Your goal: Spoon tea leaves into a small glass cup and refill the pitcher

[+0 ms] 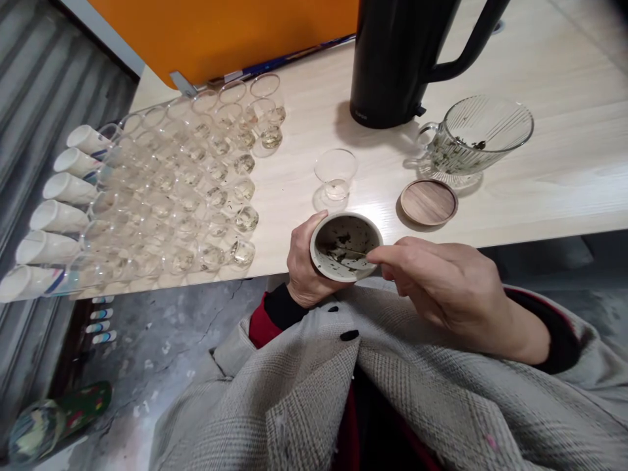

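Note:
My left hand (303, 265) is wrapped round a pale ceramic cup (324, 267) at the table's front edge. The cup is tipped toward me, and dark tea leaves (338, 245) cling to its inside. With finger and thumb pinched, my right hand (436, 281) holds a thin stick (354, 253) that reaches into the cup. Just beyond it stands a small clear plastic cup (337, 176) with a little pale content. A round wooden lid (428, 203) lies to the right. Behind that lid is a ribbed glass mug (478, 140) with leaves inside.
Rows of clear plastic cups (186, 196) fill the table's left side, with white paper cups (56, 216) along their outer edge. A tall black kettle (392, 65) stands at the back, near an orange panel (235, 36). Below left, a green container (63, 418) is on the floor.

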The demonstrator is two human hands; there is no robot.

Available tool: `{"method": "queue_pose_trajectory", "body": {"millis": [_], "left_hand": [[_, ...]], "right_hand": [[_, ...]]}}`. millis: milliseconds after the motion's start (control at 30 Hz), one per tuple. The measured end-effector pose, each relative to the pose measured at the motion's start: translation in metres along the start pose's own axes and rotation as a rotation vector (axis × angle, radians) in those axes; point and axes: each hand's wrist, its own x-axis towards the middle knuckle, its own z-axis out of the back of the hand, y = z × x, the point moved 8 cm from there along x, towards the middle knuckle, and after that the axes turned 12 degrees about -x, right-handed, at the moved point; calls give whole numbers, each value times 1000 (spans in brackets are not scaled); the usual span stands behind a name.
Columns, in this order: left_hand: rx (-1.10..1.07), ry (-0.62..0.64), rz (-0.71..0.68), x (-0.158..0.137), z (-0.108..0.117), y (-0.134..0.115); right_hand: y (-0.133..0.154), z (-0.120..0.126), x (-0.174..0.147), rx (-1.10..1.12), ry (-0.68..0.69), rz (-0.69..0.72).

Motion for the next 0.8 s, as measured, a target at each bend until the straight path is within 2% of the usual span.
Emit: {"method": "queue_pose_trajectory", "body": {"millis": [267,333,433,500,567,667,800], "left_hand": [[101,22,114,-2,-1,8],[100,37,76,0,-1,3],[67,33,-75,5,0,-11],[52,16,-139,8,0,-17],[61,11,-140,9,0,-18],[68,10,-80,8,0,-14],[68,16,33,4,0,-5]], "right_hand": [[5,13,13,-19,247,226],[6,15,16,-14,311,281],[7,18,19,-10,401,318],[9,21,21,-26,423,337],[11,23,22,-58,441,354],[10,26,24,-118,450,366],[5,33,28,-171,349,328]]}}
